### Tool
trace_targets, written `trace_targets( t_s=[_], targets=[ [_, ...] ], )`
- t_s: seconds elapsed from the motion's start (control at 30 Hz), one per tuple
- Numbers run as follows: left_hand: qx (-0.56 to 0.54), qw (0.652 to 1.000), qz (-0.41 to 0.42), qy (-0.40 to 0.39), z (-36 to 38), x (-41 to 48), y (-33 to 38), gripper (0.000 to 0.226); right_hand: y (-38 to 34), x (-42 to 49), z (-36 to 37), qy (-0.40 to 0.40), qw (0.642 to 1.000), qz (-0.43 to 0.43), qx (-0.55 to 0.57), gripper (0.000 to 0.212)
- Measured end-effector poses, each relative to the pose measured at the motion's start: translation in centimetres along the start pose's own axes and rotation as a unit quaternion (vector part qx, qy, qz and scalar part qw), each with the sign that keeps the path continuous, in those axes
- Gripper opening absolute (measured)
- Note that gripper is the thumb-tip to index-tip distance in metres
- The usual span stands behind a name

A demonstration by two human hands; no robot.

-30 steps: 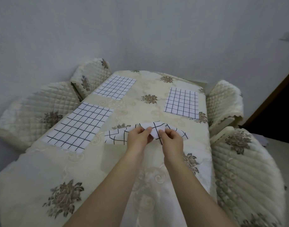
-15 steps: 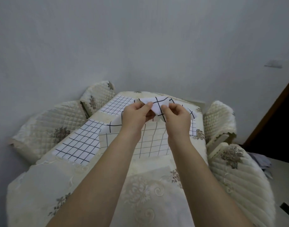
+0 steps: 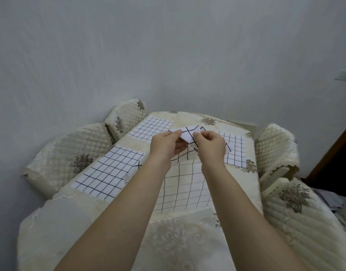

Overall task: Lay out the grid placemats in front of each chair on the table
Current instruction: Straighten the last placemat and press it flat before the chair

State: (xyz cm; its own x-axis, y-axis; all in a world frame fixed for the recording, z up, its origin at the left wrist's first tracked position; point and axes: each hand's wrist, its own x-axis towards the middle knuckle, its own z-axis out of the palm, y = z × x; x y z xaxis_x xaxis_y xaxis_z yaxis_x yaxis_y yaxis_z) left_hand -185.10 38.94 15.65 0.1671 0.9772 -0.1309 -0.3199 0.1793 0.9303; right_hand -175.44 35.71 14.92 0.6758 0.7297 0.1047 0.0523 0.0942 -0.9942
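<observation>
A white placemat with a black grid (image 3: pixel 185 184) hangs above the table, its top edge folded over and pinched between my left hand (image 3: pixel 165 146) and my right hand (image 3: pixel 210 145). Its lower part drapes down between my forearms. Three more grid placemats lie flat on the cream floral tablecloth (image 3: pixel 180 241): one at near left (image 3: pixel 109 174), one at far left (image 3: pixel 150 127), one at far right (image 3: pixel 235 149), partly hidden by my right hand.
Quilted cream chairs stand along the left side (image 3: pixel 70 153), (image 3: pixel 125 116) and the right side (image 3: pixel 275 147), (image 3: pixel 305 216). A grey wall (image 3: pixel 168 55) runs behind the table. A dark doorway (image 3: pixel 336 163) opens at the right.
My hands lifted the folded placemat off the table and raised it. It has opened downward and now hangs between my arms. The camera tilted upward.
</observation>
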Motion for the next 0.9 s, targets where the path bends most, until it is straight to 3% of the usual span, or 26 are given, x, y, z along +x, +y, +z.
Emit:
trace_targets(
  t_s=[0.33,0.9],
  targets=[
    [-0.007,0.992,-0.118,0.05,-3.1,5.8,-6.5,0.011,8.7,2.8,2.3,-0.024,0.995,0.076,-0.057,0.011],
    [-0.007,0.968,-0.233,0.094,-6.0,14.4,-16.9,0.016,20.9,7.5,5.2,-0.029,0.974,0.201,-0.097,0.01]
  ],
)
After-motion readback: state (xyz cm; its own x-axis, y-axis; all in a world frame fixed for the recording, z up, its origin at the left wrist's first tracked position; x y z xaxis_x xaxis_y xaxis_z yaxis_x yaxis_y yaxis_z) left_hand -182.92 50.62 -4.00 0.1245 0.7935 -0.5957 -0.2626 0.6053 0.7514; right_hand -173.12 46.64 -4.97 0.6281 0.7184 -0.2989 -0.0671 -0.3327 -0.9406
